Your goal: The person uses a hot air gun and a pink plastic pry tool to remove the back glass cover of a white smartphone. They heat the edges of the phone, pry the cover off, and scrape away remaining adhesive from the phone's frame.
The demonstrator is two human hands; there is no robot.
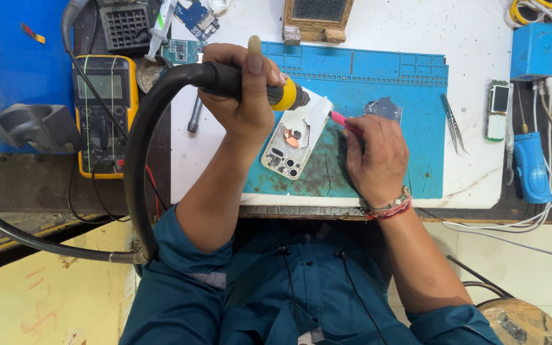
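Phone (295, 137) lies back-up, tilted, on blue mat (378, 76), rear panel partly off, copper coil showing. Left hand (241, 96) over its top end, wrist bent, fingers wrapped tight round black hot-air handle (250, 86) w/ yellow collar. Right hand (375, 160) rests on mat just beside phone, fingers pinched on pink tool (340, 119) at phone's edge. Tweezers (453, 121), multimeter (103, 112) well apart.

A white phone (295, 135) lies back-up and tilted on a worn blue mat (404, 83), its rear panel partly lifted, showing a copper coil and camera lenses. A black hot-air handle (250, 85) with yellow collar points at it; a pink tool (342, 121) touches its edge.
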